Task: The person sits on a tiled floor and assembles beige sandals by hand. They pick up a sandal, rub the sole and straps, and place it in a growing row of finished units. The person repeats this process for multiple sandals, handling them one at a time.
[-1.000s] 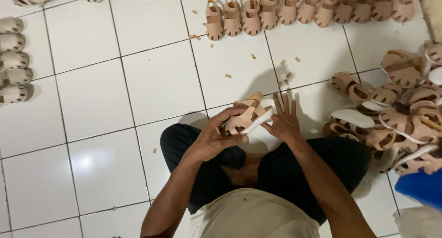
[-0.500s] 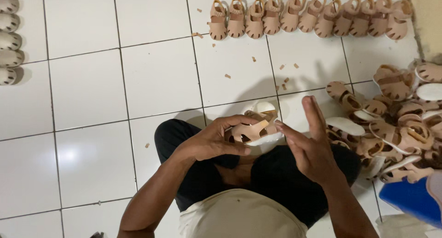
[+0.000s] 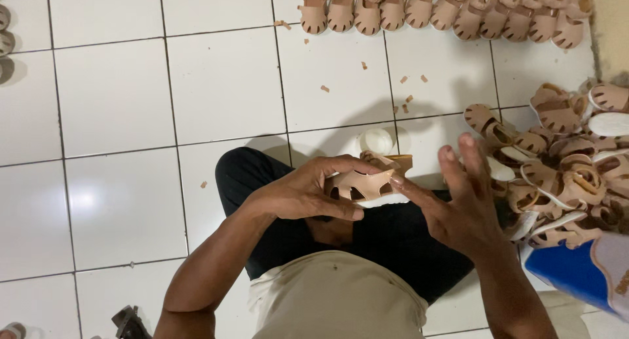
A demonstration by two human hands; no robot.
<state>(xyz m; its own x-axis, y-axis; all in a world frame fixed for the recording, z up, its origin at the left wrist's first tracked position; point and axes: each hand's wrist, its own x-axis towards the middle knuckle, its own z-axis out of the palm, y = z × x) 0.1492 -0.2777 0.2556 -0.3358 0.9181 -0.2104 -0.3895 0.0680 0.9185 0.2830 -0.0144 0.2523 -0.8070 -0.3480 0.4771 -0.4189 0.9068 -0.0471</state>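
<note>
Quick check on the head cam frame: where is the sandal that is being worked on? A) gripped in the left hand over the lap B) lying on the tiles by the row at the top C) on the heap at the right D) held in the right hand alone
A: the left hand wraps the tan sandal above the lap, while the right hand is spread open, only a fingertip at the sandal's edge.

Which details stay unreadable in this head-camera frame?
- Underside of the beige strapped sandal: hidden by the left hand gripping it.
- Right hand: open beside the sandal; fingertip contact unclear.
- Blue object: cut off by the right edge.
- Dark object: cut off by the bottom edge.
</note>
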